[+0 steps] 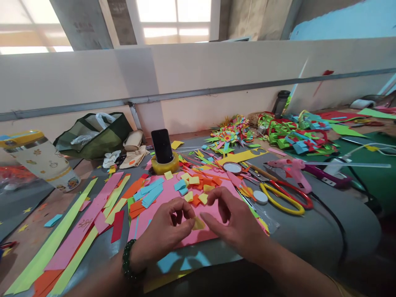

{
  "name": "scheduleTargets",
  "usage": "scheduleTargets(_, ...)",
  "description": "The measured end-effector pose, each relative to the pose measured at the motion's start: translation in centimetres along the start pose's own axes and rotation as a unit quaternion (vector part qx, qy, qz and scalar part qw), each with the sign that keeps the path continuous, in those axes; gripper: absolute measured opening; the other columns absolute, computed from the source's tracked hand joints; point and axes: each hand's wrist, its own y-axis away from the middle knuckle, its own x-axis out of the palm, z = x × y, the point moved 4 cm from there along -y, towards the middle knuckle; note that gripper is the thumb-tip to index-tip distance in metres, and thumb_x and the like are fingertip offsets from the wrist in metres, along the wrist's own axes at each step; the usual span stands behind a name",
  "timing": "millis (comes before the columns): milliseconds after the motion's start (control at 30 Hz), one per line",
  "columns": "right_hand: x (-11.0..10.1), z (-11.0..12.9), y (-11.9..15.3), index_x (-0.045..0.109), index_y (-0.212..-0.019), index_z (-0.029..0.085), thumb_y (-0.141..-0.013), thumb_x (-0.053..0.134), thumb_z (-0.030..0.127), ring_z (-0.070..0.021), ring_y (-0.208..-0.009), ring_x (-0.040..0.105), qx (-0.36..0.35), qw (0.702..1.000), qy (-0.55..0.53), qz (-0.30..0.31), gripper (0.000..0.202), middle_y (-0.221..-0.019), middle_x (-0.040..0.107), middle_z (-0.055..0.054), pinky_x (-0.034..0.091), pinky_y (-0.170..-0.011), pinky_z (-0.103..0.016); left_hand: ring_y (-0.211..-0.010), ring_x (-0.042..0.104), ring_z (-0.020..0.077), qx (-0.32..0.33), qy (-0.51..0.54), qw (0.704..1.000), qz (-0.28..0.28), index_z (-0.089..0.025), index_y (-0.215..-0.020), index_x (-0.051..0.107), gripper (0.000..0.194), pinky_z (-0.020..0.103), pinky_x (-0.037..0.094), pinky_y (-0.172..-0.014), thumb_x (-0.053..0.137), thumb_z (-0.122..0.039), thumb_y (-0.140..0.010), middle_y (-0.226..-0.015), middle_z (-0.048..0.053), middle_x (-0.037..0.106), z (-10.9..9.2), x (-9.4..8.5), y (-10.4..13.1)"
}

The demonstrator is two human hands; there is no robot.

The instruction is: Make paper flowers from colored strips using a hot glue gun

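Observation:
Between thumb and fingers, my left hand (170,227) pinches a small yellow paper piece (198,224). Just to its right is my right hand (233,220), thumb and fingers curved apart with a gap between them. Under both hands lies a pink sheet (181,242). Small yellow paper squares (194,180) and orange squares (208,182) are scattered on it beyond my fingers. Blue paper strips (152,194) lie in a loose stack to the left. A dark beaded bracelet circles my left wrist.
A phone (162,146) leans upright in a yellow tape roll (165,163). To the right lie yellow-handled scissors (283,200) and a pink glue gun (295,171) with a trailing cord. Long paper strips (83,231) and a tumbler (46,163) are at left. Paper decorations (233,132) sit behind.

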Motion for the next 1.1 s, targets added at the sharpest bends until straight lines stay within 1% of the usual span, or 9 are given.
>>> scheduleTargets(100, 0.2, 0.4, 0.2, 0.047, -0.121, 0.019, -0.078, 0.066, 0.039, -0.0093, -0.058, 0.047, -0.022, 0.996, 0.001, 0.087, 0.052, -0.075, 0.056, 0.002, 0.039, -0.052, -0.02, -0.064, 0.045, 0.0127, 0.017, 0.048, 0.999, 0.009, -0.018, -0.068, 0.057, 0.007, 0.023, 0.035, -0.058, 0.061, -0.02, -0.073, -0.07, 0.0, 0.054, -0.5, -0.2, 0.2)
scheduleTargets(200, 1.3, 1.0, 1.0, 0.063, -0.1, 0.019, -0.09, 0.052, 0.035, -0.0097, -0.063, 0.055, -0.083, 0.971, -0.003, 0.223, 0.022, -0.074, 0.063, 0.001, 0.042, -0.058, -0.019, -0.068, 0.046, 0.0133, 0.009, 0.147, 0.989, -0.009, -0.018, -0.069, 0.056, 0.008, 0.023, 0.036, -0.062, 0.062, -0.022, -0.07, -0.07, 0.0, 0.051, 0.1, -1.2, -0.2)
scheduleTargets(400, -1.2, 2.3, 2.9, 0.071, -0.086, 0.02, -0.091, 0.051, 0.025, -0.0104, -0.068, 0.064, -0.195, 0.935, -0.03, 0.293, 0.021, -0.075, 0.072, -0.001, 0.048, -0.068, -0.019, -0.056, 0.04, 0.0099, -0.031, 0.177, 0.968, -0.176, -0.019, -0.066, 0.05, 0.009, 0.021, 0.033, -0.053, 0.058, -0.024, -0.066, -0.062, -0.003, 0.046, 3.2, -7.5, -2.2)
scheduleTargets(533, -5.3, -0.5, 2.0, 0.069, -0.09, 0.02, -0.093, 0.045, 0.033, -0.0098, -0.05, 0.057, -0.1, 0.986, 0.021, 0.131, 0.028, -0.065, 0.066, -0.001, 0.045, -0.049, -0.02, -0.051, 0.038, 0.0082, -0.051, 0.127, 0.958, -0.253, -0.019, -0.067, 0.048, 0.012, 0.02, 0.031, -0.05, 0.056, -0.028, -0.064, -0.058, -0.006, 0.041, 4.5, -10.7, -2.9)
scheduleTargets(667, -8.5, -4.2, 1.4, 0.058, -0.12, 0.021, -0.09, 0.047, 0.04, -0.0149, -0.055, 0.058, -0.024, 0.974, 0.21, -0.079, 0.037, -0.09, 0.068, -0.008, 0.045, -0.048, -0.027, -0.053, 0.043, 0.0082, -0.059, 0.069, 0.971, -0.222, -0.016, -0.072, 0.057, 0.014, 0.021, 0.034, -0.051, 0.061, -0.027, -0.064, -0.062, -0.004, 0.05, 4.8, -9.5, -3.6)
scheduleTargets(800, -9.2, -5.7, 1.9, 0.056, -0.121, 0.022, -0.089, 0.047, 0.045, -0.0121, -0.048, 0.053, -0.023, 0.959, 0.266, -0.099, 0.041, -0.102, 0.067, -0.01, 0.045, -0.048, -0.029, -0.06, 0.052, 0.0126, -0.049, -0.005, 0.986, -0.162, -0.014, -0.094, 0.063, 0.032, 0.023, 0.038, -0.054, 0.065, -0.033, -0.068, -0.07, 0.0, 0.06, 4.6, -7.0, -4.6)
scheduleTargets(900, -9.2, -6.0, 2.6, 0.061, -0.114, 0.022, -0.088, 0.047, 0.048, -0.0137, -0.05, 0.055, -0.002, 0.961, 0.264, -0.08, 0.04, -0.095, 0.07, -0.008, 0.046, -0.049, -0.029, -0.071, 0.057, 0.0169, -0.036, -0.08, 0.984, -0.158, -0.016, -0.098, 0.066, 0.036, 0.025, 0.039, -0.058, 0.067, -0.036, -0.067, -0.085, 0.005, 0.066, 4.1, -7.1, -4.7)
scheduleTargets(1000, -9.5, -6.2, 3.1, 0.064, -0.11, 0.023, -0.086, 0.048, 0.051, -0.0152, -0.054, 0.059, 0.018, 0.966, 0.245, -0.081, 0.04, -0.094, 0.071, -0.006, 0.048, -0.05, -0.029, -0.068, 0.053, 0.0177, -0.028, -0.152, 0.972, -0.177, -0.019, -0.079, 0.069, 0.023, 0.026, 0.034, -0.059, 0.069, -0.037, -0.066, -0.078, 0.005, 0.064, 3.2, -8.4, -3.7)
scheduleTargets(1100, -10.0, -6.2, 3.2, 0.065, -0.107, 0.024, -0.085, 0.049, 0.051, -0.0157, -0.054, 0.061, 0.015, 0.965, 0.241, -0.101, 0.038, -0.09, 0.072, -0.004, 0.048, -0.05, -0.029, -0.053, 0.045, 0.0159, -0.058, -0.27, 0.955, -0.106, -0.021, -0.054, 0.061, 0.031, 0.027, 0.024, -0.054, 0.068, -0.048, -0.067, -0.055, 0.001, 0.055, 2.5, -8.4, -2.2)
